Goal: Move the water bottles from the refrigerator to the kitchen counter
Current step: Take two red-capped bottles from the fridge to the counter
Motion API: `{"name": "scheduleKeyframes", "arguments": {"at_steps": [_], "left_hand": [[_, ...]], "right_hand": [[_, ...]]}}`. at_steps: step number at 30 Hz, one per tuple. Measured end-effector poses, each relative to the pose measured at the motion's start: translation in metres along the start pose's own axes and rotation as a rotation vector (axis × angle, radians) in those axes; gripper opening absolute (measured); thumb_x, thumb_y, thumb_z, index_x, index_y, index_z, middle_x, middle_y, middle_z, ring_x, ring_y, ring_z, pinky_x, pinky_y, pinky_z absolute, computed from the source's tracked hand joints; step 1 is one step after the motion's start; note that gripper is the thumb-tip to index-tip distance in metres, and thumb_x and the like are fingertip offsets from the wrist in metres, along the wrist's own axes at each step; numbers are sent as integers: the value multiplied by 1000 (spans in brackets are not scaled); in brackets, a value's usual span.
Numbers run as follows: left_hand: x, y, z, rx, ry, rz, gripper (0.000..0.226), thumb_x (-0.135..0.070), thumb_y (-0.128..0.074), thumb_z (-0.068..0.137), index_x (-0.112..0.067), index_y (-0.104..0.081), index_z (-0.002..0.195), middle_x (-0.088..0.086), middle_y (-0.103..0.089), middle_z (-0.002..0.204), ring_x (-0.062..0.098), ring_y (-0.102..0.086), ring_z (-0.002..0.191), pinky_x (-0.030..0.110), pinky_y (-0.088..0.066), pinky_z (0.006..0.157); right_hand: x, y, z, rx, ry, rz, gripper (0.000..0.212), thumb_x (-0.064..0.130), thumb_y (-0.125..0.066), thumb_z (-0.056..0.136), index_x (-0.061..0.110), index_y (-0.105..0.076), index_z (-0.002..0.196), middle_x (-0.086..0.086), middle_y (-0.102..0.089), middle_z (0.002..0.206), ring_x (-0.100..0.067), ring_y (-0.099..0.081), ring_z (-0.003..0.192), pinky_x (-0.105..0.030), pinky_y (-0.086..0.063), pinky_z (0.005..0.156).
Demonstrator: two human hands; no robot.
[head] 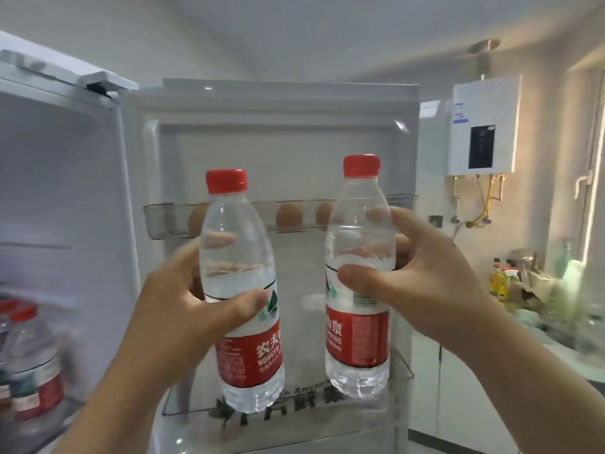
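Two red-capped water bottles are out of the refrigerator and held up before its open door (288, 152), the left bottle (244, 290) in the left hand (183, 309), the right bottle (358, 276) in the right hand (422, 273), fingers wrapped round each. Both stand roughly upright, caps up. By my reading, the carry to the counter (556, 342) remains, and more bottles (29, 358) wait on the shelf.

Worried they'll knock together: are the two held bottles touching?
Apart. The head view shows open fridge door between the left bottle and right bottle.
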State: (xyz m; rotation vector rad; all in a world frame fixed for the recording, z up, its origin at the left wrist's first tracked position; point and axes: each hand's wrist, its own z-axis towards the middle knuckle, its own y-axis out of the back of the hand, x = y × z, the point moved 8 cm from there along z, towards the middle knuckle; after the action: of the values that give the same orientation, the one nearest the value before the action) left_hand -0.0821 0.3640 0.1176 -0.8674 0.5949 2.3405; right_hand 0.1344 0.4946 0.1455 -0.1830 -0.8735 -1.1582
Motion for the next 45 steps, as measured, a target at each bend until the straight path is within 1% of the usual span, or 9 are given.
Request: {"name": "scheduleKeyframes", "arguments": {"at_steps": [2,8,11,16,19,22,28,39,45], "left_hand": [[-21,-47,7,72,-43,-49,75,-56,-77,43,-35,-65,114,-19,-76,93,4,-73,83,16,-55,58],[-75,-194,17,243,-55,-291,78,-50,-87,41,-33,-65,115,-11,-78,91,10,-75,81,34,-57,72],[-86,-257,16,281,-19,-393,89,-55,-80,34,-34,-62,119,-15,-76,90,6,-74,79,23,-57,63],[-111,-391,11,468,-57,-506,49,-31,-93,53,-57,-67,86,-17,-76,86,7,-74,77,18,-56,57],[-104,-459,16,501,-54,-535,45,-22,-91,63,-48,-68,91,-17,-76,88,7,-74,79,20,-56,60],[-87,-526,27,505,-33,-556,45,-33,-86,55,-50,-67,92,-20,-74,90,4,-72,81,27,-56,67],[-35,-642,74,500,45,-547,59,-51,-83,43,-41,-67,99,-17,-75,92,5,-72,84,36,-58,75],[45,-740,174,380,87,-389,50,-39,-83,49,-40,-68,97,-13,-76,90,8,-73,82,41,-60,76],[90,-767,233,273,83,-273,45,-29,-85,55,-45,-68,94,-14,-76,91,6,-73,82,32,-58,70]], "right_hand": [[-8,47,-9,-80,-26,-49,56,26,-86,64,42,-57,109,16,-75,86,-4,-72,78,-11,-52,59],[-27,181,-51,-299,-129,-198,72,38,-85,56,41,-53,120,15,-75,88,-4,-72,78,-16,-54,60],[-36,231,-69,-368,-171,-281,68,36,-86,59,45,-52,118,12,-75,90,0,-71,79,-13,-54,56],[-69,333,-107,-497,-264,-449,75,36,-86,64,38,-47,129,5,-70,110,-7,-69,90,-16,-53,67],[-97,378,-117,-545,-302,-531,80,41,-87,62,39,-47,130,3,-68,112,-11,-67,94,-25,-56,73],[-136,422,-116,-606,-336,-567,84,54,-82,50,43,-47,126,8,-67,108,-9,-67,92,-27,-56,75],[-226,487,-78,-622,-397,-619,87,61,-77,42,46,-47,122,11,-69,105,-5,-67,93,-37,-58,84],[-385,550,36,-509,-360,-514,72,39,-87,62,43,-48,123,8,-67,111,-9,-66,95,-15,-51,66],[-476,564,120,-402,-294,-361,86,58,-76,44,45,-47,124,18,-62,110,-5,-62,99,-33,-54,84]]}}
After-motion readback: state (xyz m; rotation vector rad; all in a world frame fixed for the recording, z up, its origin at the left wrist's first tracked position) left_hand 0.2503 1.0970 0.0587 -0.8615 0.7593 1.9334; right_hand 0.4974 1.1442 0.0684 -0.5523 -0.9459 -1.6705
